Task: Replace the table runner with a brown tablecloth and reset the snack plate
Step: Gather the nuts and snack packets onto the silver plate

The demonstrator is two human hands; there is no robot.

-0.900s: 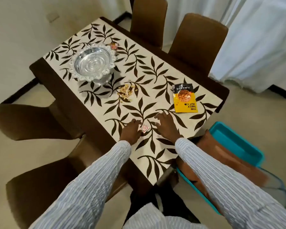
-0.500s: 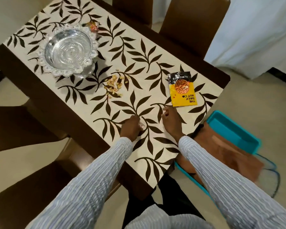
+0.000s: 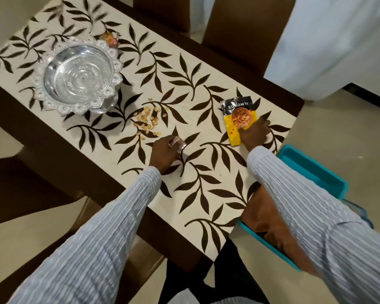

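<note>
A head-worn camera looks down on a dark wooden table (image 3: 59,150) covered by a cream table runner (image 3: 184,95) printed with dark leaf sprays; the runner is in place across the tabletop, so the swap has not begun.

At about ten o'clock from the middle of the view stands the snack plate (image 3: 80,76), a clear glass dish with a scalloped rim, holding nothing that can be seen; a small wrapped sweet (image 3: 110,38) lies just beyond its far rim, at about eleven o'clock; a scatter of loose nuts (image 3: 148,120) lies on the runner just beside the plate, toward the centre.

The left hand (image 3: 165,153), near the centre, has its fingers curled round a small shiny wrapper (image 3: 177,144), pinching it clear of the cloth; the right hand (image 3: 253,133), at about three o'clock, rests on the lower end of a yellow almond packet (image 3: 238,118), which lies flat on the runner; whether those fingers have closed on the packet or only press it cannot be told.

At four o'clock, off the table's edge, a teal tray (image 3: 312,170) holds a folded brown tablecloth (image 3: 270,218), partly hidden by the right sleeve.

The step in hand looks to be clearing the runner of loose items; next, the packet needs lifting away, then the nuts, sweet and plate must come off before the runner can be drawn off and the brown cloth spread.
</note>
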